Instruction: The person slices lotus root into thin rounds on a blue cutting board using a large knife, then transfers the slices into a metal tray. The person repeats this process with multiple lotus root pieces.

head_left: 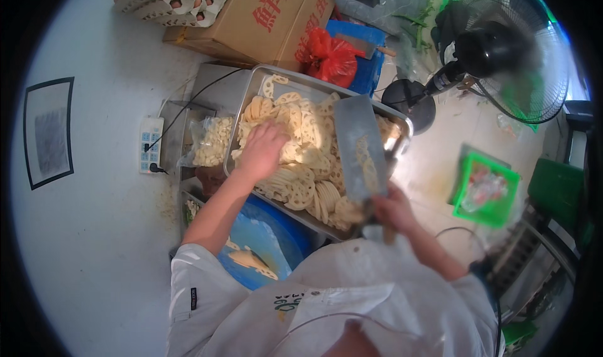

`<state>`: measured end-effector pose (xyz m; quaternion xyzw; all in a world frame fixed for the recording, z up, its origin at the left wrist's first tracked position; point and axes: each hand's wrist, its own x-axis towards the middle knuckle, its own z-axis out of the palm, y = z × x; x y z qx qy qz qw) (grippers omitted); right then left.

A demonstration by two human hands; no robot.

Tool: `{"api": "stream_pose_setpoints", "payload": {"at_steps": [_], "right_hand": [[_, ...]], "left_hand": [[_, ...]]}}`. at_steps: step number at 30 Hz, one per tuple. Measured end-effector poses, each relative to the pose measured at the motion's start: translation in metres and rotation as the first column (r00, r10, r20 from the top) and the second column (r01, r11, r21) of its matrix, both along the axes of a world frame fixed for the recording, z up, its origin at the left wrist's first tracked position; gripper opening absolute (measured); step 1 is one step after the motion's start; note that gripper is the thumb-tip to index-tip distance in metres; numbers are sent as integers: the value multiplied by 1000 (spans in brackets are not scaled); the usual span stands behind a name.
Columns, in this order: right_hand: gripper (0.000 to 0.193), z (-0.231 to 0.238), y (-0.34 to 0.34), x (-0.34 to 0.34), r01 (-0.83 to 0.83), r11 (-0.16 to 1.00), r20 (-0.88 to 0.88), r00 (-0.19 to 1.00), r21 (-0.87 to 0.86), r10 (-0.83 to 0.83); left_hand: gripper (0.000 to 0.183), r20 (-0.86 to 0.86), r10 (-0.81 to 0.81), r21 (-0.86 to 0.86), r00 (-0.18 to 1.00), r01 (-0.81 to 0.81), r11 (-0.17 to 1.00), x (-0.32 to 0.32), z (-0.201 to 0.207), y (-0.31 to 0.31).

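Note:
A metal tray (408, 126) in front of me holds a large heap of sliced lotus root (304, 127). My left hand (264, 146) lies on the slices at the tray's left side, fingers stretched over them. Their tips are partly lost among the pieces. My right hand (394, 207) is wrapped round the handle of a cleaver (357, 127), at the tray's near right corner. The cleaver's broad grey blade points away from me over the right part of the heap. Pale bits of lotus root cling to its face.
Left of the tray sits a clear bag of pale peeled cloves (213, 137). A blue tub (251, 222) stands nearer. Behind are a cardboard box (251, 27), egg trays (195, 8) and a red bag (330, 58). A fan (496, 49) and green basket (483, 215) stand right.

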<state>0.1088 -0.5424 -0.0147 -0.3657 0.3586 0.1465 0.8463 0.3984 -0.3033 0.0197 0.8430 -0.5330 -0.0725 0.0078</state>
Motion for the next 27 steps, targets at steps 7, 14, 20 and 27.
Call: {"api": "stream_pose_setpoints", "payload": {"at_steps": [7, 14, 20, 27], "right_hand": [[26, 12, 10, 8, 23, 987, 17, 1000, -158, -20], [33, 33, 23, 14, -33, 894, 232, 961, -448, 152], [60, 3, 55, 12, -11, 855, 366, 901, -518, 233], [74, 60, 67, -25, -8, 778, 183, 970, -628, 158]], "left_hand": [[49, -188, 100, 10, 977, -100, 995, -70, 30, -56], [68, -379, -177, -295, 908, 62, 953, -152, 46, -102], [76, -171, 141, -290, 975, -187, 939, -171, 3, -65], [67, -175, 190, -156, 966, -217, 964, -171, -14, -22]]}}
